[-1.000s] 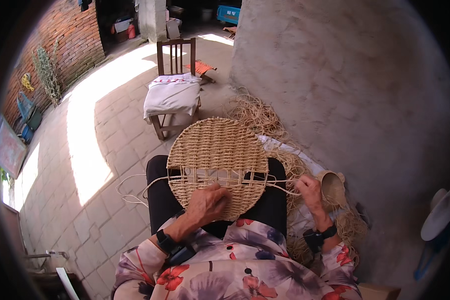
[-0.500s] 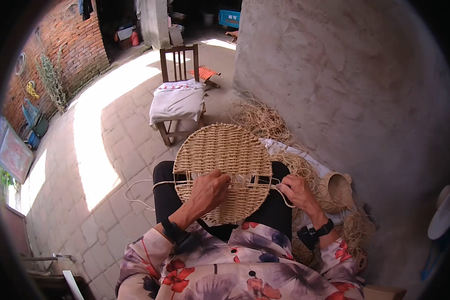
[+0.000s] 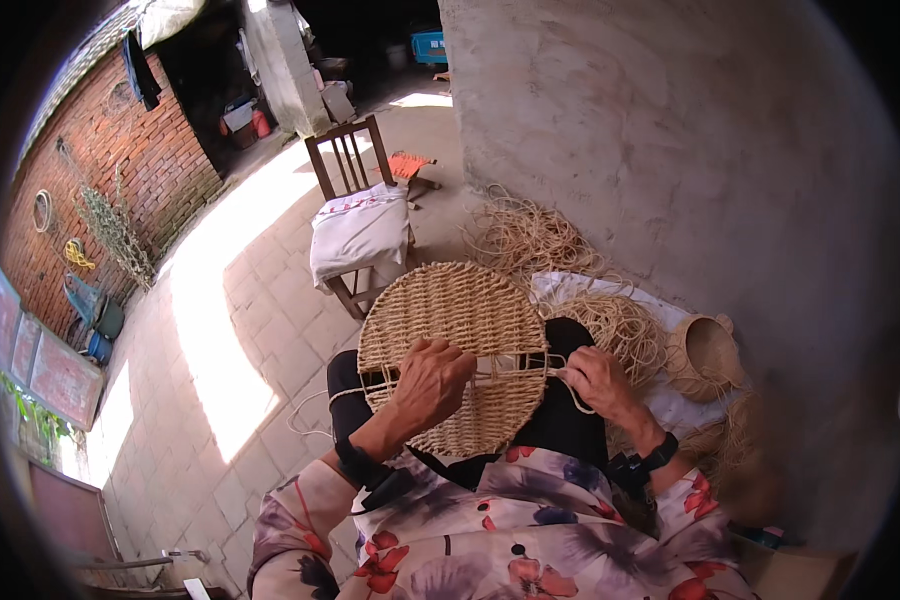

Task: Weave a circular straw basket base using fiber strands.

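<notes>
A round woven panel [image 3: 448, 308] of tan straw cord lies across my lap, with an open slot running crosswise through its lower half. Over that slot sits my left hand [image 3: 432, 382], its fingers bent down and closed; their tips are hidden, and I cannot see what they grip. At the panel's right edge my right hand [image 3: 600, 380] pinches a pale straw cord [image 3: 576, 398], which runs in from the slot and loops below the fingers. Another length of cord [image 3: 315, 400] trails out at the panel's left edge over my thigh.
Loose straw cord [image 3: 610, 325] lies heaped on white cloth to the right, beside a tan round vessel [image 3: 705, 355]. A wooden chair [image 3: 350, 160] with white cloth on its seat stands ahead, an orange folding stool [image 3: 408, 166] behind it. A grey wall [image 3: 670, 150] rises at right.
The view has swung, so the surroundings sit tilted. My left hand has shifted slightly up and right over the slot. My right hand still pinches the cord at the panel's right edge.
</notes>
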A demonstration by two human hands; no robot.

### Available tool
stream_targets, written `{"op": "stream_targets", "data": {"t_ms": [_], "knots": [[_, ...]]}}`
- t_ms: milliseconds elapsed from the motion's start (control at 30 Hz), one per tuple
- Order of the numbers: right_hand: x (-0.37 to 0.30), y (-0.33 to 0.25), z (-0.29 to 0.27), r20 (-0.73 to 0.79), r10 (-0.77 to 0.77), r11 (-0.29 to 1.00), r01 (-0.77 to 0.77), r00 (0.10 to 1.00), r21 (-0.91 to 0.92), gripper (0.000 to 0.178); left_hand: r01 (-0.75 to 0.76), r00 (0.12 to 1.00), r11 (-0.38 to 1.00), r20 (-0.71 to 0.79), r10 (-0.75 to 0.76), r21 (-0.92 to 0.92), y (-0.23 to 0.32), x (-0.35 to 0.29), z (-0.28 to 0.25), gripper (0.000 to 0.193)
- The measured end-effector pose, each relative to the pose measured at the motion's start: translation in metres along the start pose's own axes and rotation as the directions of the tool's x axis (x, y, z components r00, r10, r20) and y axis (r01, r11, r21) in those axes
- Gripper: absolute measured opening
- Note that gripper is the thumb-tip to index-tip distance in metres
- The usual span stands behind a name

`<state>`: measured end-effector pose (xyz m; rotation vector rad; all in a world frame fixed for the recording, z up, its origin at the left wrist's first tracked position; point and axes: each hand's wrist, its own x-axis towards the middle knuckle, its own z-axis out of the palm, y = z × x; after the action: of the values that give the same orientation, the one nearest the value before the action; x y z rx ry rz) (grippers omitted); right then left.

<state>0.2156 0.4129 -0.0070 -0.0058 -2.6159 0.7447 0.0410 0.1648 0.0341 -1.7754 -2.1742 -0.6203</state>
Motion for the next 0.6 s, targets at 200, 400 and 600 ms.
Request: {"op": "stream_targets", "data": {"t_ms": [200, 400, 600], "knots": [[0.005, -0.004, -0.003, 0.082, 0.015, 1.0, -0.013, 0.997, -0.022, 0.027, -0.034, 0.998, 0.996, 0.055, 0.038, -0.077, 0.012, 0.023, 0.008, 0.01], [0.005, 0.004, 0.0, 0.087, 0.024, 0.999, -0.02, 0.996, -0.039, 0.026, 0.041, 0.998, 0.993, 0.056, -0.035, -0.109, 0.051, 0.037, 0.036, 0.018], [0.047, -0.043, -0.044, 0.009, 0.285, 0.912, -0.274, 0.958, 0.304, 0.016, -0.058, 0.984, 0.995, 0.162, 0.072, -0.087, 0.071, -0.02, 0.003, 0.053]]}}
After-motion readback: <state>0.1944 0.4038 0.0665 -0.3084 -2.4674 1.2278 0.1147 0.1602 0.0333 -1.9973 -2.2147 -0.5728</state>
